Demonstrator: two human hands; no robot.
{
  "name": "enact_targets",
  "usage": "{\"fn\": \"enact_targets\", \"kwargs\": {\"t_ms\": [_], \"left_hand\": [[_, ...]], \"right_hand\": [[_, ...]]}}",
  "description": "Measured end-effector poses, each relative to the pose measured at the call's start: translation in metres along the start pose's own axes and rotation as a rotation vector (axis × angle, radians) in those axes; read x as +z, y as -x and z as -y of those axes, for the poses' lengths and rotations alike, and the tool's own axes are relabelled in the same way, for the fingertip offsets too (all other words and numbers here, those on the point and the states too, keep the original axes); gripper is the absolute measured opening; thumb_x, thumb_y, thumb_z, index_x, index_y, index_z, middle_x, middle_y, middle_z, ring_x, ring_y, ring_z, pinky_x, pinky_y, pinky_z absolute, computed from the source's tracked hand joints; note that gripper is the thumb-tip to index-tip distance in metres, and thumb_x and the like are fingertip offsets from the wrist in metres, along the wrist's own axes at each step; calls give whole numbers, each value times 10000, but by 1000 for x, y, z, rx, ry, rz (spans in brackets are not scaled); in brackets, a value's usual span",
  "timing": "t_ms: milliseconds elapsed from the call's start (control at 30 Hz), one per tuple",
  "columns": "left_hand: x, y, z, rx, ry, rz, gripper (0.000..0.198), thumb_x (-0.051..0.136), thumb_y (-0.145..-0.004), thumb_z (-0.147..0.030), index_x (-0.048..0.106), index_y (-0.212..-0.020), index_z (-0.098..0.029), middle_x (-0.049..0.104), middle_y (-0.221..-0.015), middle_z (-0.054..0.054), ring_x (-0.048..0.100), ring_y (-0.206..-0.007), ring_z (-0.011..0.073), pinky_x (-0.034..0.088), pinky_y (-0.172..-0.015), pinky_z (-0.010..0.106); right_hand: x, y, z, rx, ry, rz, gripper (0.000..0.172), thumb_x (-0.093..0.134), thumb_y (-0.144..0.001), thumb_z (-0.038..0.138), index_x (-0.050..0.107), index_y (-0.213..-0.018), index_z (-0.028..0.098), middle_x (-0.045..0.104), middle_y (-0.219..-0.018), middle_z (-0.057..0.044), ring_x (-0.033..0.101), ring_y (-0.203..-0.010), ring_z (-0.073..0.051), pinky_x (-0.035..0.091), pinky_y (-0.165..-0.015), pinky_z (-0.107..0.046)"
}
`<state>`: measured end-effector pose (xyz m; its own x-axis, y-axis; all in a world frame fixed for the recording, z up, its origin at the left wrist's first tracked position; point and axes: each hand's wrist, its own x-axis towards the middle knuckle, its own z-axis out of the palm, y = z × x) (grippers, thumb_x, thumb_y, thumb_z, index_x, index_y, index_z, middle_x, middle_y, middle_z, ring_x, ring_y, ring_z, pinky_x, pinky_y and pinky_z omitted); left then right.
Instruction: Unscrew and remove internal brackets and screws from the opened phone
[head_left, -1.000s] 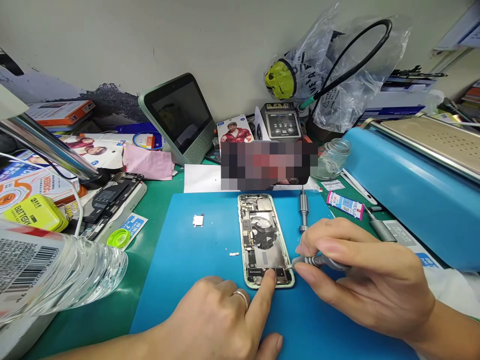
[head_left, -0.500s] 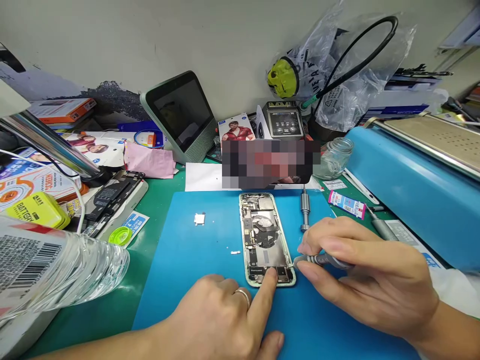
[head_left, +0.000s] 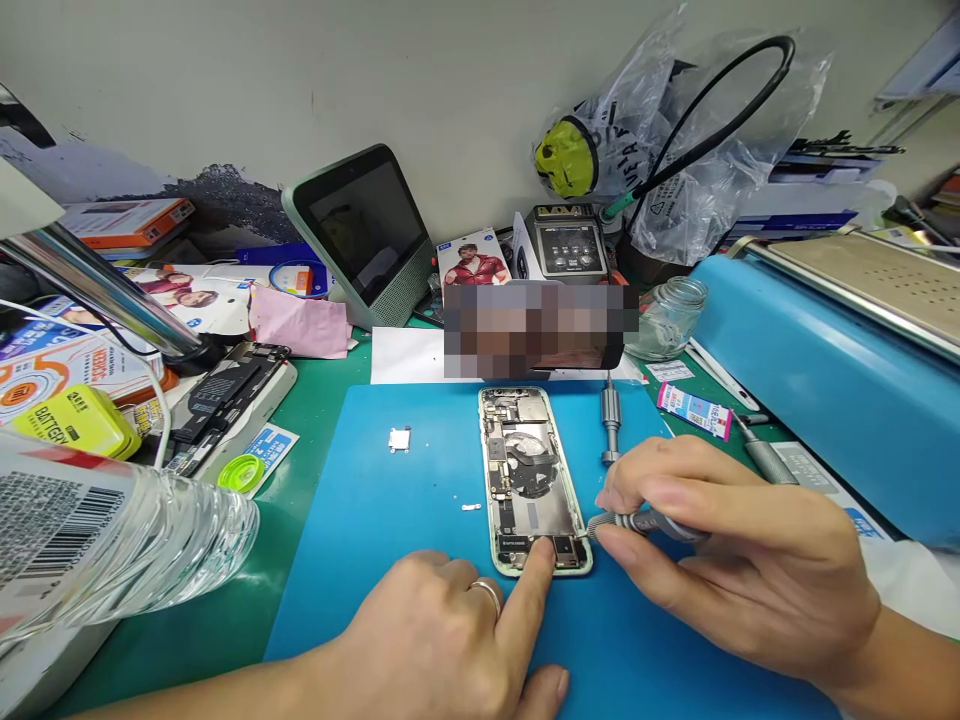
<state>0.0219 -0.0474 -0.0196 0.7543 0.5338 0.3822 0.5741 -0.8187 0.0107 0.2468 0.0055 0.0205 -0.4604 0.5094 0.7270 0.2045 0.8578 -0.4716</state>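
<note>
An opened smartphone (head_left: 534, 515) lies upright in view on the blue mat (head_left: 360, 560), its inner parts bare. My left hand (head_left: 457, 630) rests in front of it. Its index finger is stretched out and presses on the lower end of the phone; the thumb stands apart and nothing is held. My right hand (head_left: 750, 570) pinches a grey screwdriver (head_left: 649, 520) between thumb and fingers. The screwdriver lies nearly level, its tip at the phone's lower right edge. Left of the phone sit a small metal plate (head_left: 400, 438) and a tiny bracket (head_left: 471, 507).
A second screwdriver (head_left: 610, 420) lies beyond my right hand, another (head_left: 765, 455) farther right. A clear plastic-wrapped bottle (head_left: 187, 540) stands close at left, near a disassembled phone (head_left: 217, 400). Behind are a smart display (head_left: 367, 230), a glass jar (head_left: 671, 315) and a blue machine (head_left: 802, 360).
Both hands, the screwdriver and the phone keep practically the same positions. Only the blurred patch behind the phone looks different.
</note>
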Motion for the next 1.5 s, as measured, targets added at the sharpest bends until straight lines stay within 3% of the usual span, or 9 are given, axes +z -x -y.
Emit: {"fn": "enact_targets", "kwargs": {"t_ms": [233, 533, 800, 1100, 1333, 1500], "left_hand": [[0, 0, 0, 4, 12, -10, 450, 426, -982, -326, 604, -1225, 8, 635, -538, -11, 578, -384, 175, 404, -312, 332], [0, 1, 0, 6, 9, -2, 460, 442, -984, -341, 584, -1241, 13, 648, -546, -8, 574, -380, 175, 410, -315, 327], [-1, 1, 1, 10, 31, -9, 461, 328, -1029, -306, 575, -1239, 21, 644, -551, 0, 580, -384, 176, 403, -310, 331], [-1, 1, 2, 10, 28, -7, 473, 483, -963, -352, 594, -1241, 15, 653, -553, -5, 579, -384, 166, 395, -317, 316], [0, 1, 1, 3, 30, -6, 455, 363, -1016, -309, 585, -1247, 14, 656, -562, 6, 585, -390, 176, 405, -315, 329], [0, 1, 2, 0, 30, -16, 456, 387, -1008, -319, 596, -1239, 14, 660, -565, 11, 586, -389, 174, 403, -314, 321]], "right_hand": [[0, -1, -2, -5, 0, -9, 700, 711, -707, -92, 610, -1301, 264, 726, -806, 6, 710, -705, -168, 637, -606, -291], [-1, 1, -1, -13, 1, -5, 657, 711, -705, -100, 621, -1266, 230, 722, -827, -8, 708, -711, -166, 639, -608, -286], [0, -2, 0, 5, 15, 5, 713, 701, -727, -85, 586, -1321, 291, 723, -812, 5, 702, -689, -162, 639, -583, -288], [0, 1, -1, 4, -3, -15, 752, 712, -701, -97, 599, -1339, 283, 733, -823, 3, 716, -714, -169, 648, -611, -288], [0, 0, 0, 2, -6, -14, 748, 711, -699, -103, 598, -1335, 274, 733, -831, 1, 714, -721, -164, 647, -608, -283], [0, 0, 0, 3, 1, -19, 713, 720, -701, -87, 608, -1310, 264, 734, -822, -2, 717, -708, -171, 647, -603, -284]]}}
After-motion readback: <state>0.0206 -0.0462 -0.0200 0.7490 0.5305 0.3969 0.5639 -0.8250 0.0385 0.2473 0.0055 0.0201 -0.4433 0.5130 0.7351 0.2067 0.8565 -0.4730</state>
